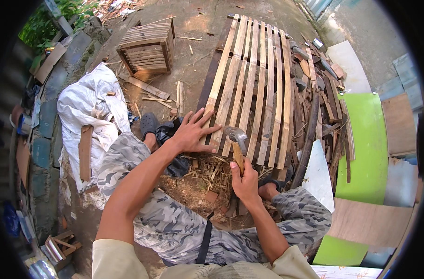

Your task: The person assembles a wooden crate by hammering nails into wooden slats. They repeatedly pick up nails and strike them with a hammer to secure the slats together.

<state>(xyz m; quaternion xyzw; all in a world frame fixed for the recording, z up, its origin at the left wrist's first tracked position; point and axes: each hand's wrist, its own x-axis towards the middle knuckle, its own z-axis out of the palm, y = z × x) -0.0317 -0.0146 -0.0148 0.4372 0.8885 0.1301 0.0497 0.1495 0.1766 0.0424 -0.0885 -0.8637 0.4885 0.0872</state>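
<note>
In front of me lies a long frame of bamboo slats (252, 88), with the slats running away from me over darker crosspieces. My left hand (195, 133) rests with fingers spread on the near left corner of the slats, holding nothing. A hammer (238, 148) with a wooden handle and a metal head is gripped in my right hand (245, 178). Its head is over the near ends of the middle slats; I cannot tell whether it touches them. Any nail there is too small to make out.
A slatted wooden crate (147, 47) stands at the far left. Nearer is a white sack (93, 121) with a wood strip (85, 153) on it. Scrap wood (330, 93) is piled right of the slats, beside a lime-green panel (363, 139). Shavings (207, 181) cover the ground between my feet.
</note>
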